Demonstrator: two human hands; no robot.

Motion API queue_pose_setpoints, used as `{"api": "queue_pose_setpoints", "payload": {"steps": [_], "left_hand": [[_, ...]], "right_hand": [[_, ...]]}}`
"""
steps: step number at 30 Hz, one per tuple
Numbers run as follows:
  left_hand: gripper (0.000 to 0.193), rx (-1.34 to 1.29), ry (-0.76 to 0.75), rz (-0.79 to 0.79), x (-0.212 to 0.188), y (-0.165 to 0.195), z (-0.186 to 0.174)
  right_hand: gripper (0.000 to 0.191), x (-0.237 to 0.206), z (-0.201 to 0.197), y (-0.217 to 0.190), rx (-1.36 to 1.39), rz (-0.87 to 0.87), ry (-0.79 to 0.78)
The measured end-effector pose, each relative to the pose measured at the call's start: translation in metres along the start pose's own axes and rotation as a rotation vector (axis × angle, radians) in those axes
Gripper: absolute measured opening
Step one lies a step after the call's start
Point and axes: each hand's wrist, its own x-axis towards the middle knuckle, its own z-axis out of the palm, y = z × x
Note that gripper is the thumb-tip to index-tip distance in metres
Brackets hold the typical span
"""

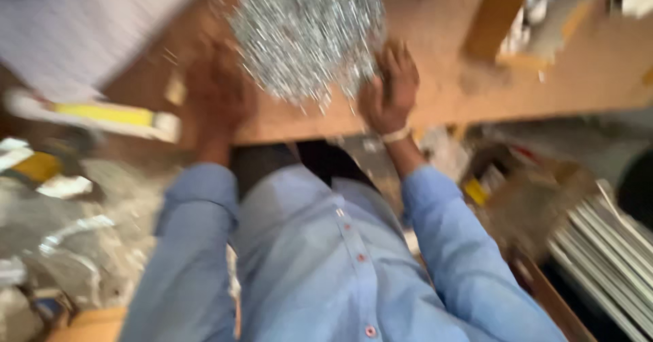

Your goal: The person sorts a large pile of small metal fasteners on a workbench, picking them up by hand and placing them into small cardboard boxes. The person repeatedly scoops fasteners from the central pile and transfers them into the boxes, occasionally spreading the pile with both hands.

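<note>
The near edge of the brown wooden table [476,104] runs across the view just above the person's light blue shirt [320,260], and both hands are placed right at that edge. A heap of small silvery metal pieces [306,32] is piled on the table between the hands, reaching close to the near edge, so little bare wood is left in front of it. More bare table is seen to the right of the heap, up to an upright wooden post [496,12].

The right hand [391,90] is set against the heap's right side with the fingers spread apart; nothing is seen clamped in its grip. A pale band is worn at its wrist. The left hand [214,97] is held just beside the heap's left side, but it is too blurred for its grip to be told.

The heap is seen as a glittering grey mass of thin bright bits, with loose ones scattered at its rim. A long white and yellow object [102,114] lies to the left, near the left hand.
</note>
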Motion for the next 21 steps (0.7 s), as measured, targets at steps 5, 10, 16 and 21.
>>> {"api": "queue_pose_setpoints", "payload": {"steps": [5,10,16,21], "left_hand": [[0.055,0.019,0.052,-0.015,0.019,0.019,-0.037],[0.053,0.007,0.071,-0.002,0.02,0.025,-0.055],[0.052,0.003,0.081,-0.014,0.018,0.032,-0.059],[0.049,-0.053,0.101,-0.005,0.021,0.031,-0.064]], "right_hand": [[0.06,0.025,-0.013,-0.025,0.494,0.027,0.031],[0.086,0.027,-0.041,-0.027,-0.175,0.055,-0.248],[0.106,0.029,-0.028,-0.027,-0.148,0.074,-0.384],[0.109,0.036,-0.03,-0.05,-0.097,0.106,-0.364]]}}
